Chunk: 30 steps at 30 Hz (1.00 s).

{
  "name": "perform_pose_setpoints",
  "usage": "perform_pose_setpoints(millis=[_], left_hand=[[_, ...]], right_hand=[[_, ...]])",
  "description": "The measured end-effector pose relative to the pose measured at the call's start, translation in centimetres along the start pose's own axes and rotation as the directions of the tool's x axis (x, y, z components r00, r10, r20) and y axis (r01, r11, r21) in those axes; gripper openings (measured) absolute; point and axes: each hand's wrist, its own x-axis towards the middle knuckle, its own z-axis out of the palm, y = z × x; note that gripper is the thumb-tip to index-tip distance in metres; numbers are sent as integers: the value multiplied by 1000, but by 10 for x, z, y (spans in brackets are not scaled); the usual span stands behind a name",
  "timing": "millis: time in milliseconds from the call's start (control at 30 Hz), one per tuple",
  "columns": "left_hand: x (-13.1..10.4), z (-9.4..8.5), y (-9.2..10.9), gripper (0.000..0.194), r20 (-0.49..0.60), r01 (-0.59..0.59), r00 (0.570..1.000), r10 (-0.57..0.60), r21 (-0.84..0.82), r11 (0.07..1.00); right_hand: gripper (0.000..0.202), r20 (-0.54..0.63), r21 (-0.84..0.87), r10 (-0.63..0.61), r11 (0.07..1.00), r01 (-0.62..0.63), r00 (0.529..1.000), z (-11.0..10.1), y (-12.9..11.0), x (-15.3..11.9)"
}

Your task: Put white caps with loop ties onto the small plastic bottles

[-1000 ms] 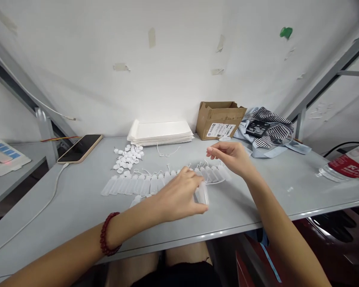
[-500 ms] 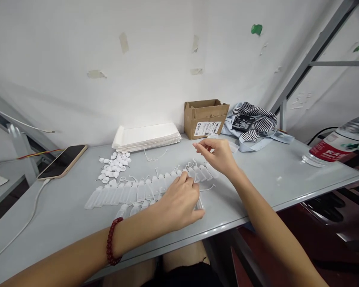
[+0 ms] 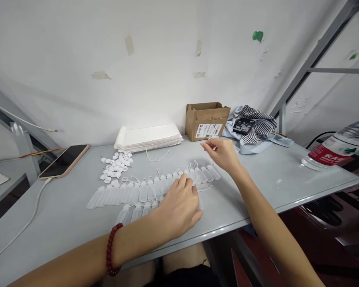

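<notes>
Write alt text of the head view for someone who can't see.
A person's left hand covers part of two rows of small translucent bottles on a grey table; the curled right hand is near their right end. Behind are white cap-like pieces, a flat white stack and a cardboard box; a phone is at left, a water bottle right.

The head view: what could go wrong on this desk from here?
The left forearm passes close to the front bottles, so it might brush them out of line. The left hand hides part of the back row, so a bottle there could be nudged unnoticed. The white caps lie in a loose pile, so a bump might scatter them.
</notes>
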Motion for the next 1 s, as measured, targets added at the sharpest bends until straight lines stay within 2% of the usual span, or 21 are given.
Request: perform_pose_setpoints(millis=[167, 267, 333, 400, 467, 533, 633, 700, 800, 933, 1000], left_hand=[[-6, 0, 4, 33, -24, 39, 999, -40, -28, 999], [-8, -7, 4, 35, 8, 76, 997, -76, -86, 993], [-9, -14, -3, 38, 17, 114, 993, -113, -162, 980], [-10, -21, -19, 38, 23, 182, 983, -182, -253, 950], [-12, -24, -46, 34, 50, 283, 958, -283, -327, 901], [-16, -23, -80, 32, 64, 410, 907, -416, -362, 837], [-29, -15, -128, 25, 63, 527, 833, -549, -389, 756], [-40, -11, -151, 25, 65, 573, 799, -597, -382, 725], [-58, -10, -168, 24, 103, 609, 772, -627, -404, 683], [-74, -17, -172, 25, 259, 590, 797, -546, -525, 613], [-76, -18, -173, 27, 296, 588, 802, -518, -541, 601]], right_hand=[[29, 6, -332, 166, 930, -155, 986, -4, 20, 6], [25, 16, -410, 243, 886, -215, 970, -6, 35, 8], [21, 36, -455, 291, 856, -244, 956, -8, 48, 8], [20, 52, -497, 338, 825, -270, 940, -9, 63, 7], [23, 63, -538, 389, 789, -297, 919, -10, 76, 6], [27, 75, -569, 437, 757, -321, 896, -11, 85, 6], [30, 94, -594, 486, 728, -343, 869, -10, 94, 6], [30, 106, -600, 499, 722, -345, 860, -8, 97, 6], [31, 120, -599, 505, 724, -343, 855, -5, 103, 7], [30, 113, -586, 497, 733, -346, 860, -1, 111, 6], [30, 109, -579, 485, 741, -341, 868, 0, 114, 5]])
